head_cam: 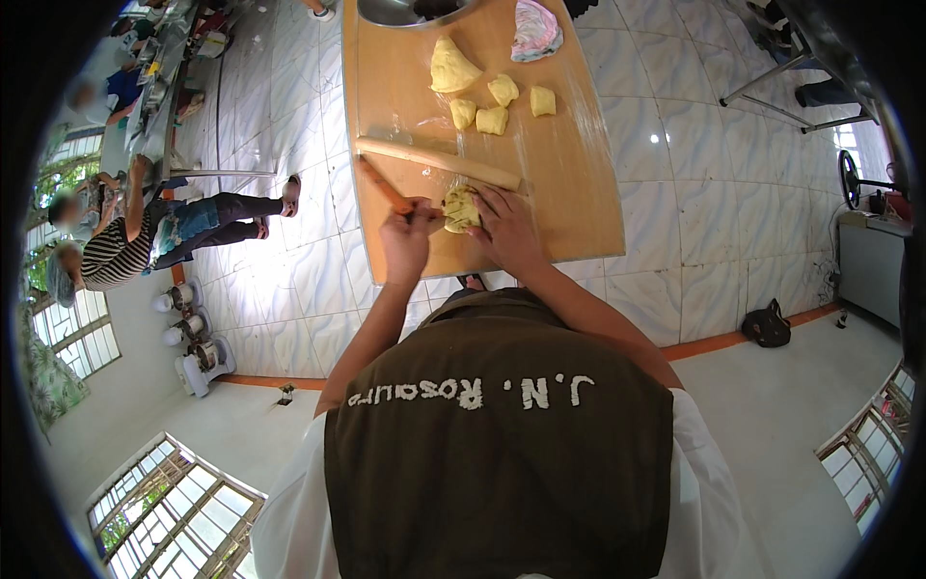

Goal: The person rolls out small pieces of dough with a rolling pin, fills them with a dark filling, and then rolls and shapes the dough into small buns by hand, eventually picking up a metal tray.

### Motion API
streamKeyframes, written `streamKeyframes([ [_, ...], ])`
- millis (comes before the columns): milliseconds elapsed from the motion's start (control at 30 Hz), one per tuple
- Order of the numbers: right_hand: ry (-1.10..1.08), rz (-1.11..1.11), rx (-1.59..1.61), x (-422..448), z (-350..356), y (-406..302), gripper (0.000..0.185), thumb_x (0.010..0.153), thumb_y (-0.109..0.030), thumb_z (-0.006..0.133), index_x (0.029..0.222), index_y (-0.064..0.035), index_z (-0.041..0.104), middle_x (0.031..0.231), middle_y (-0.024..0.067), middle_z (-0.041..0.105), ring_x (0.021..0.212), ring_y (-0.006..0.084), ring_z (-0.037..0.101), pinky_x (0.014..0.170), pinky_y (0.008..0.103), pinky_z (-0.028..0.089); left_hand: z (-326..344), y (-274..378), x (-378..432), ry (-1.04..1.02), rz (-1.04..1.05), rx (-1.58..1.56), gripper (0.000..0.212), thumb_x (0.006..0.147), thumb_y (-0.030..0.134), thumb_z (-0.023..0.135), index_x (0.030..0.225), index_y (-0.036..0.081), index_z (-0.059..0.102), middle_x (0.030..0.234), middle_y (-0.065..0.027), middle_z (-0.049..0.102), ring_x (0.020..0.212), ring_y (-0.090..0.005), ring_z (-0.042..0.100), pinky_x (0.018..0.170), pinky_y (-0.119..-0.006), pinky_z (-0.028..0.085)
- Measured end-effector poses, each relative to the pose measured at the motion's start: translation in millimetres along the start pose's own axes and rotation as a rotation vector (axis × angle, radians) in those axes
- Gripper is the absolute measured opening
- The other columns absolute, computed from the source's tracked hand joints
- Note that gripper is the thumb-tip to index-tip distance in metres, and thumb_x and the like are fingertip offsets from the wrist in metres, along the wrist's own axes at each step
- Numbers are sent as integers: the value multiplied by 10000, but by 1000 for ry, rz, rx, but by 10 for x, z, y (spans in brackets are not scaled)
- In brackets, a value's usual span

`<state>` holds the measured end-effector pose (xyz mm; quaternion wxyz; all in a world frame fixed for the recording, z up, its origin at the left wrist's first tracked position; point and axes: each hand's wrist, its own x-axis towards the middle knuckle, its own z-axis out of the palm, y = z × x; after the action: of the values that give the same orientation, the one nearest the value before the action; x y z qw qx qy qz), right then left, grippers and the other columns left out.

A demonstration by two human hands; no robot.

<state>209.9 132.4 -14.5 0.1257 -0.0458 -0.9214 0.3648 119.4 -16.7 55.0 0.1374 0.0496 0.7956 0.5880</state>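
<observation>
My left hand (405, 242) grips a long orange tool (382, 187), perhaps a knife; its near end meets the left edge of a flattened round of yellow dough (461, 210). Dark streaks or slits mark the top of that round. Curved over its right side, my right hand (508, 228) presses fingers and thumb against the dough. Just beyond both hands a wooden rolling pin (441, 159) lies slantwise on the wooden table (571, 217). Farther off sit a larger wedge of dough (452, 65) and several small dough pieces (492, 121).
At the table's far end stand a metal bowl (412, 13) with dark contents and a pink-and-white cloth or bag (537, 30). A striped-shirted person (116, 250) works at a long table on the left. Stand mixers (205, 354) and a black bag (767, 323) rest on the floor.
</observation>
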Motion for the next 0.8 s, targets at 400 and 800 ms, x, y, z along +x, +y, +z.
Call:
streamKeyframes([
  [400,87,237,160,6,14,-160,540,802,-190,693,1266,10,503,1227,190,534,1143,367,469,986,439,383,-290,30,1903,84,-425,-782,212,966,119,524,1061,-70,506,910,-120,586,798,-217,627,684,-309,528],
  [800,116,592,441,-168,169,-284,527,796,-120,701,1267,5,499,994,136,593,846,227,593,743,331,509,121,-53,3624,75,-143,165,205,750,120,656,856,-53,684,837,-171,689,718,-281,668,628,-394,501],
])
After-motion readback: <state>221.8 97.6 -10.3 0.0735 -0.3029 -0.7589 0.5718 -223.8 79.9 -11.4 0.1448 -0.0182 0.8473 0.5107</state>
